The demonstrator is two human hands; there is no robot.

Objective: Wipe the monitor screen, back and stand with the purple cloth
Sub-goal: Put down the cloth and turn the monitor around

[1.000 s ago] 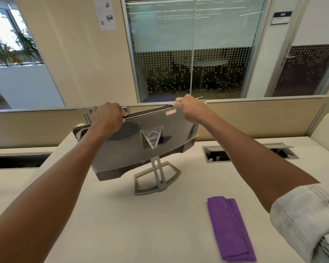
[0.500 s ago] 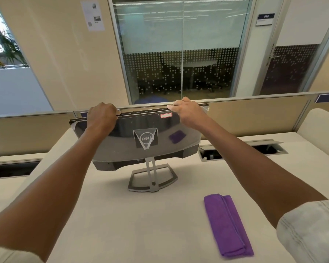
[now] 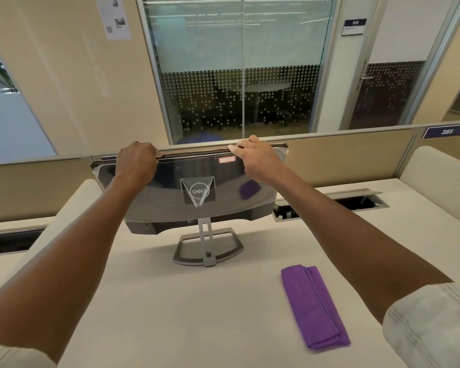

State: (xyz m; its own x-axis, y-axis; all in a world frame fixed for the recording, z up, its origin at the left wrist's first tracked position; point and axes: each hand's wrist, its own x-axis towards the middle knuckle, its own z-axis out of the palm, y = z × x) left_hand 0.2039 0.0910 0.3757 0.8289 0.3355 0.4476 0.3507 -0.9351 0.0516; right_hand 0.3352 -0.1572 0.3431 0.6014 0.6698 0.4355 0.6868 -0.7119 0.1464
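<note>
The monitor (image 3: 191, 189) stands at the middle of the pale bench (image 3: 170, 314), its glossy dark back toward the camera, tilted, on a thin grey metal stand (image 3: 207, 245) with an open trapezoid foot. The left hand (image 3: 136, 162) and right hand (image 3: 255, 158) both curl over its top edge, gripping it. The purple cloth (image 3: 314, 305), soft and folded into a long strip, lies near the stand on the right. A cable hatch (image 3: 329, 203) sits open behind.

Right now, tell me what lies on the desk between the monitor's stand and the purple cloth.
Nothing: in the head view, the desk is bare between the monitor stand and the folded purple cloth. Both hands are up on the monitor's top edge.
</note>
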